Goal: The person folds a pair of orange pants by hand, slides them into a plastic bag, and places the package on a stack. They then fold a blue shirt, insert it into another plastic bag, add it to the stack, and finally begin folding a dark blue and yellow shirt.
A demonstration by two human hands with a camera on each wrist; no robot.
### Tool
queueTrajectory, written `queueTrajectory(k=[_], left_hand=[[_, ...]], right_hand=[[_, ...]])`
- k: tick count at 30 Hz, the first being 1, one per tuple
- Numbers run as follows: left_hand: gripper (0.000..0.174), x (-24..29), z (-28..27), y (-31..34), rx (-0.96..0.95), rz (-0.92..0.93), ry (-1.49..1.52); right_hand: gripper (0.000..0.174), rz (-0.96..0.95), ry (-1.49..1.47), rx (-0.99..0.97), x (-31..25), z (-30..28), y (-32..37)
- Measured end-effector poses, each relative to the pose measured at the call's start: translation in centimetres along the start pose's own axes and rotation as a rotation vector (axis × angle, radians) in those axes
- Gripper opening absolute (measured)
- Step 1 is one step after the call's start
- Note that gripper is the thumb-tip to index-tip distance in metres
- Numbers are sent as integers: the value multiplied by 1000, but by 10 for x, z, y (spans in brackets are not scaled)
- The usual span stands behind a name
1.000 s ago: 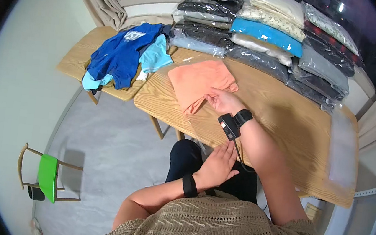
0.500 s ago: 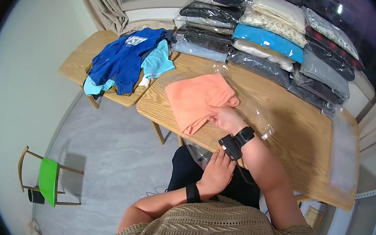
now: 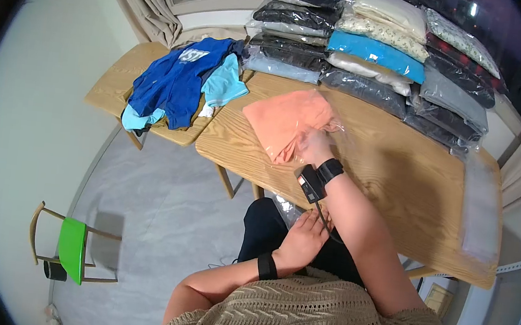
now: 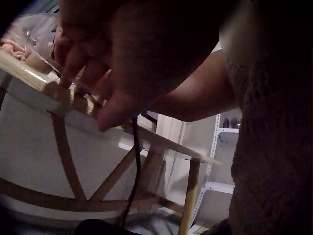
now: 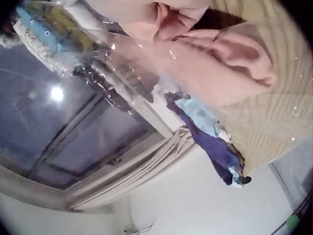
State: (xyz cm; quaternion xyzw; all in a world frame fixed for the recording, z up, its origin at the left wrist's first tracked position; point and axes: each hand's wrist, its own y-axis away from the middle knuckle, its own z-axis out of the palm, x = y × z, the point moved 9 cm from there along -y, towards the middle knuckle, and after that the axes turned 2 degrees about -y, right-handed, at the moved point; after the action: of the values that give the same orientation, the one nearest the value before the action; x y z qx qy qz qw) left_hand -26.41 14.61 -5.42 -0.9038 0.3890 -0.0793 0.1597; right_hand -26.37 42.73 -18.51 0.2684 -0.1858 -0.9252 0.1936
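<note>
A folded orange garment (image 3: 281,120) lies on the wooden table inside a clear plastic bag (image 5: 142,54), whose film shines around it in the right wrist view. My right hand (image 3: 316,148) is under the film and grips the garment's near right edge, its curled fingertips against the cloth (image 5: 230,73). My left hand (image 3: 303,238) is at the table's front edge, below the right forearm. Its bent fingers hold the film at the bag's near end (image 4: 41,56), which hangs over the edge in the head view. Thumb contact is hidden.
Bagged folded clothes (image 3: 370,82) stand in several stacks along the back of the table (image 3: 390,195). Flat clear bags (image 3: 482,208) lie at its right end. Blue and turquoise clothes (image 3: 180,78) cover the side table at left. A green chair (image 3: 72,249) stands on the floor.
The right hand first lowers toward the near edge with the garment, then pushes it away again, farther into the bag. The left hand stays at the table's front edge, its fingers drawing in.
</note>
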Motion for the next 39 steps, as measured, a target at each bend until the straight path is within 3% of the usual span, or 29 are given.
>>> queueTrajectory(k=[5, 8, 9, 10, 12, 14, 16, 17, 19, 20, 22, 23, 25, 28, 30, 34, 36, 39], left_hand=[[42, -6, -10, 1, 24, 11, 64], [43, -13, -18, 10, 14, 16, 168], [43, -16, -34, 12, -6, 41, 258], [29, -18, -51, 15, 64, 98, 386], [18, -39, -75, 34, 72, 108, 622], [18, -77, -102, 58, 226, 2, 643], [23, -131, -96, 89, 384, -401, 684], [23, -137, -93, 88, 380, -407, 690], [33, -180, -57, 97, 265, -929, 925], [33, -183, -56, 91, 262, -924, 928], [40, -180, -28, 81, 38, -1053, 1113], [42, -179, -22, 73, -15, -1047, 1108], [43, -177, -14, 59, -68, -1029, 1071], [48, -181, 3, 54, -106, -1001, 958], [41, -179, 2, 50, -51, -937, 994], [32, -176, -7, 52, 14, -978, 1111], [25, -180, -5, 61, 116, -1001, 1332], [24, -182, -6, 66, 135, -983, 1428]], right_hand=[[24, -114, 52, -21, -13, 32, 60], [25, 8, 12, 74, -3, 30, 102], [22, -64, 193, -86, -2, 37, 115], [20, -136, 372, -246, 3, 46, 134], [21, -86, 805, -505, 23, 71, 209], [19, 16, 1386, -848, 34, 81, 282], [19, -62, 1595, -989, 2, 111, 342], [19, -53, 1593, -986, -14, 102, 342], [25, -394, 1386, -339, -108, 74, 314], [30, -549, 1246, -19, -150, 53, 309], [37, -609, 1313, 94, -168, 15, 266], [37, -623, 1310, 105, -165, 1, 253], [44, -107, 1276, 218, -132, -39, 224], [46, 8, 1289, 258, -113, -31, 218], [46, -62, 1290, 179, -112, -27, 214], [46, -164, 1183, 36, -113, -37, 202], [44, -126, 1114, 92, -115, -47, 206], [37, -18, 973, 199, -115, -37, 225]])
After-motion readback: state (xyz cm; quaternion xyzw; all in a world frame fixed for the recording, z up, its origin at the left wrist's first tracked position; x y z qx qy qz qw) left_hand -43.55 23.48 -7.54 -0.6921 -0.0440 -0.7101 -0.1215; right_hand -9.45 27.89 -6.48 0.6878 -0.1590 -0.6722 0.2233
